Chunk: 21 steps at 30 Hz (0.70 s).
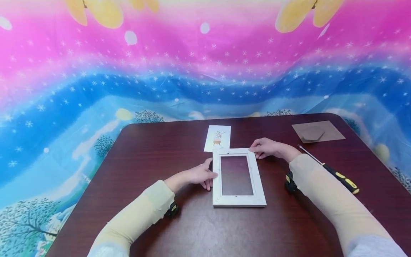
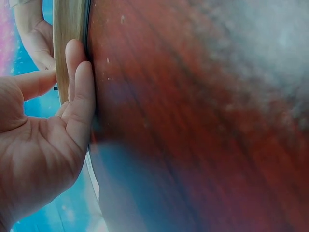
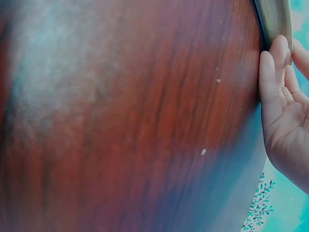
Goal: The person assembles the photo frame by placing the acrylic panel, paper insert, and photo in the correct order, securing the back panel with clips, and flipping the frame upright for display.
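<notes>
A white picture frame (image 1: pixel 259 192) lies on the dark wooden table, its rectangular opening showing a dark surface. Whether glass fills the opening I cannot tell. At the frame's left edge, my left hand (image 1: pixel 200 174) grips it, thumb on the face and fingers at the side. My right hand (image 1: pixel 267 147) pinches the upper right corner. In the left wrist view the wood-coloured side of the frame (image 2: pixel 70 21) passes between thumb and fingers. The right wrist view shows fingers (image 3: pixel 269 92) against the frame's end (image 3: pixel 274 19). Just beyond the frame lies a card (image 1: pixel 210 135) printed with a potted plant.
To the right lies a screwdriver (image 1: pixel 340 176) with a black and yellow handle, beside my right forearm. A brown backing board (image 1: pixel 332 131) rests near the table's (image 1: pixel 154 150) far right corner. Behind the table hangs a colourful printed cloth (image 1: pixel 205 64).
</notes>
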Tool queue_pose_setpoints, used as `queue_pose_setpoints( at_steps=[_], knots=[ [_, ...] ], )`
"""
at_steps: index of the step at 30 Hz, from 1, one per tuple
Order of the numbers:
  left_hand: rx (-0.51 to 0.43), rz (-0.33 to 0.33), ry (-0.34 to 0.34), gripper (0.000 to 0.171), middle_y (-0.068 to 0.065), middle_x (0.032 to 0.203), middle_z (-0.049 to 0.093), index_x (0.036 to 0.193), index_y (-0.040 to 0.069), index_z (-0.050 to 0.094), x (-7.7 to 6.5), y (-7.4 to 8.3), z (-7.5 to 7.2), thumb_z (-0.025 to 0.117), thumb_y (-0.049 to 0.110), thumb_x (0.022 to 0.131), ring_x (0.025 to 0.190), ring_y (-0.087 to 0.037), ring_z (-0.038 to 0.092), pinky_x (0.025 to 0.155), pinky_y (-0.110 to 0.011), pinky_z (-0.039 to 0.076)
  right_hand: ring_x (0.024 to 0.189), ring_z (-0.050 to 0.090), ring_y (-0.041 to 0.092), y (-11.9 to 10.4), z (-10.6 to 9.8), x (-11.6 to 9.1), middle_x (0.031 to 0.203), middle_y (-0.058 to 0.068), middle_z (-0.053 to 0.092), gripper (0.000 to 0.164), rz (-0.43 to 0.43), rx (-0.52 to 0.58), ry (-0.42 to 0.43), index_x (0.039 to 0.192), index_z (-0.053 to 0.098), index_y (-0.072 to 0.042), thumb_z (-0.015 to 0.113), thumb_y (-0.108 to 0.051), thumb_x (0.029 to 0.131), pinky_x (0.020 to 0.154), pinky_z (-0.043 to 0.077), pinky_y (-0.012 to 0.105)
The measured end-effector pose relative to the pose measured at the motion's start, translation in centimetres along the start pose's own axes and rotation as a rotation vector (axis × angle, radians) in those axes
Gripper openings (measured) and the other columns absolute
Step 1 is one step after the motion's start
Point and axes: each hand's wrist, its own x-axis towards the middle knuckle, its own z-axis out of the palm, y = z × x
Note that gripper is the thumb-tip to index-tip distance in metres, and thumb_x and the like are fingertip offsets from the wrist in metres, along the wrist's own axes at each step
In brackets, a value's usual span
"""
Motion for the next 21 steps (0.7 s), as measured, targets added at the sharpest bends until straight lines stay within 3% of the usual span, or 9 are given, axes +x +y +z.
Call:
queue_pose_setpoints(
  at_steps=[8, 14, 17, 21],
  knots=[
    [-0.011, 0.007, -0.032, 0.073, -0.013, 0.067, 0.062, 0.151, 0.001, 0.002, -0.1, 0.1, -0.5, 0.053, 0.012, 0.1, 0.051, -0.019, 0.06, 0.052, -0.032, 0.053, 0.074, 0.058, 0.014, 0.3, -0.1, 0.3, 0.083, 0.007, 0.059, 0.034, 0.012, -0.007, 0.014, 0.119, 0.052, 0.009, 0.056, -0.019, 0.1, 0.07, 0.053, 0.027],
    [0.069, -0.016, -0.107, 0.07, -0.016, 0.075, 0.067, 0.151, 0.005, 0.007, 0.0, 1.0, -2.5, 0.054, 0.019, 0.101, 0.06, -0.023, 0.065, 0.057, -0.033, 0.053, 0.074, 0.059, 0.015, 0.0, 0.0, 0.2, 0.083, 0.007, 0.059, 0.034, 0.013, -0.002, 0.016, 0.119, 0.051, 0.009, 0.056, -0.019, 0.1, 0.07, 0.053, 0.027],
    [0.136, -0.02, -0.063, 0.07, -0.015, 0.079, 0.069, 0.152, 0.004, 0.006, 0.3, 1.6, -4.1, 0.052, 0.021, 0.102, 0.063, -0.024, 0.066, 0.061, -0.034, 0.053, 0.073, 0.059, 0.014, 0.1, 0.0, 0.2, 0.082, 0.006, 0.06, 0.033, 0.016, 0.005, 0.017, 0.118, 0.051, 0.009, 0.057, -0.018, 0.1, 0.07, 0.053, 0.027],
    [0.204, 0.023, 0.088, 0.062, -0.012, 0.08, 0.068, 0.151, 0.003, 0.018, 1.8, 1.9, -6.3, 0.052, 0.02, 0.102, 0.064, -0.023, 0.065, 0.063, -0.037, 0.052, 0.072, 0.059, 0.014, 0.4, 0.0, 0.3, 0.08, 0.006, 0.06, 0.033, 0.023, 0.012, 0.026, 0.117, 0.052, 0.009, 0.057, -0.018, 0.1, 0.069, 0.053, 0.027]
  ],
)
